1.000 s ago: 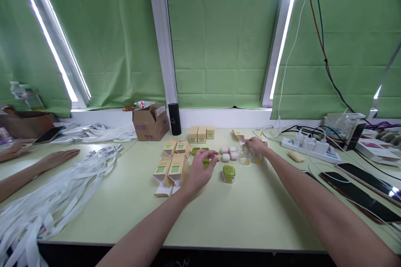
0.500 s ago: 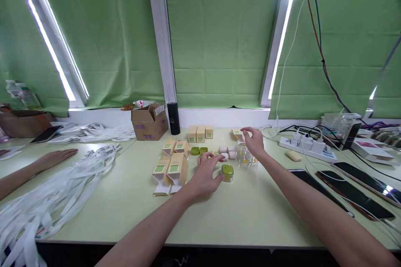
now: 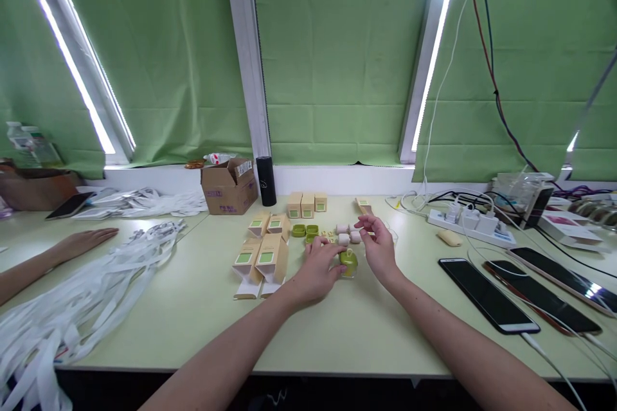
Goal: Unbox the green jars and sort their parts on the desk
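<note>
1. We count one green-lidded jar [image 3: 349, 261], four small pale rolls [image 3: 355, 237], three small closed boxes [image 3: 307, 205] at the back and four open-ended cartons [image 3: 272, 257] to the left.
2. At least two green trays [image 3: 298, 230] show; our hand may cover more. Three phones [image 3: 488, 294] lie at right, one dark phone [image 3: 71, 206] at far left.
3. Our left hand [image 3: 340, 258] has thumb and fingers apart, touching the jar's left side.
4. Our right hand [image 3: 360, 229] is raised near the rolls, thumb and forefinger close; we cannot tell whether they meet or hold anything.
5. The jar stands upright on the table [image 3: 376, 340], between our hands, its lid glossy and rounded, its lower part clear.
6. Another person's hand [image 3: 94, 241] rests flat beside white straps [image 3: 125, 276].
</note>
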The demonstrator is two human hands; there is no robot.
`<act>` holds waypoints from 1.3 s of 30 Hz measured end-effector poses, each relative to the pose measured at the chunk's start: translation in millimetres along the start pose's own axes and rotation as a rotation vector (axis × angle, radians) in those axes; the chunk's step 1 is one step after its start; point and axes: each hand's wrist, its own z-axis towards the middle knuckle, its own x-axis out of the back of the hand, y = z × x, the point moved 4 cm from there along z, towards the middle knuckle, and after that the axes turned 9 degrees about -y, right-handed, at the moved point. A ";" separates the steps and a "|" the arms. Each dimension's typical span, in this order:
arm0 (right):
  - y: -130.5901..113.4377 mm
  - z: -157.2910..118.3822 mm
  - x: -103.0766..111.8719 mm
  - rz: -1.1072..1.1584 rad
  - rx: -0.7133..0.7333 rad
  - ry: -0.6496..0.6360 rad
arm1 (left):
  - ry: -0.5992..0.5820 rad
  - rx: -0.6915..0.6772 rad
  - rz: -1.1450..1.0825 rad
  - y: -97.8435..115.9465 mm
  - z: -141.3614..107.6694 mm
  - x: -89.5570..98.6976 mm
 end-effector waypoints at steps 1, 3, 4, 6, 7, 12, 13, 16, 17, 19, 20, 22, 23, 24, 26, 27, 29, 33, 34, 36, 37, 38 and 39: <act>1.0 -0.9 -0.3 0.000 -0.005 -0.004 | 0.038 0.025 -0.053 -2.9 0.5 1.7; 1.3 -3.5 -1.2 -0.011 -0.008 -0.021 | 0.123 0.090 -0.175 -9.5 2.0 7.9; 0.4 -5.3 -2.0 -0.018 -0.005 -0.033 | 0.159 0.124 -0.236 -12.8 3.0 12.0; -3.6 -9.8 -4.6 -0.027 0.015 -0.069 | 0.190 0.145 -0.321 -16.5 5.6 20.4; -6.7 -12.4 -6.5 -0.029 0.033 -0.094 | 0.201 0.131 -0.363 -17.2 6.8 24.7; -24.4 -26.3 -21.3 -0.059 0.168 -0.258 | 0.235 0.100 -0.485 -19.2 8.1 35.0; -26.1 -28.6 -24.2 -0.071 0.183 -0.274 | 0.267 0.120 -0.467 -20.1 7.2 35.6; -24.6 -32.5 -31.0 -0.077 0.166 -0.279 | 0.390 0.183 -0.367 -21.9 3.4 36.7; -22.3 -32.8 -32.6 -0.063 0.140 -0.274 | 0.415 0.196 -0.331 -21.8 2.5 36.6; -16.7 -32.4 -35.0 -0.007 0.077 -0.273 | 0.433 0.209 -0.279 -21.1 1.4 36.4; -13.8 -31.6 -35.7 0.038 0.046 -0.275 | 0.435 0.207 -0.268 -20.4 1.0 36.7; -9.1 -28.9 -36.1 0.164 -0.009 -0.281 | 0.439 0.174 -0.265 -17.4 0.2 38.8; -7.3 -27.1 -36.2 0.241 -0.035 -0.290 | 0.443 0.144 -0.272 -15.1 -0.3 40.5; -5.8 -25.2 -36.3 0.325 -0.061 -0.302 | 0.446 0.110 -0.282 -12.4 -0.8 42.3; -3.8 -21.7 -36.7 0.487 -0.116 -0.335 | 0.443 0.054 -0.300 -7.1 -1.9 45.1; -3.3 -20.4 -36.9 0.557 -0.143 -0.351 | 0.440 0.040 -0.305 -5.1 -2.3 45.8; -2.8 -19.0 -36.7 0.667 -0.194 -0.367 | 0.432 0.036 -0.304 -3.1 -2.9 45.9; -3.3 -20.5 -36.1 0.812 -0.290 -0.389 | 0.382 0.061 -0.307 -5.8 -2.0 41.3; -3.6 -21.2 -35.9 0.836 -0.307 -0.389 | 0.368 0.065 -0.313 -7.1 -1.6 39.9; -4.9 -22.4 -35.0 0.852 -0.320 -0.381 | 0.355 0.071 -0.328 -10.1 -0.8 37.7; -5.8 -22.9 -34.5 0.845 -0.317 -0.378 | 0.354 0.076 -0.337 -11.7 -0.4 36.7; -6.9 -23.2 -34.2 0.832 -0.309 -0.377 | 0.351 0.082 -0.345 -13.3 0.1 35.7; -8.1 -23.5 -33.9 0.814 -0.300 -0.378 | 0.347 0.088 -0.353 -14.8 0.6 34.6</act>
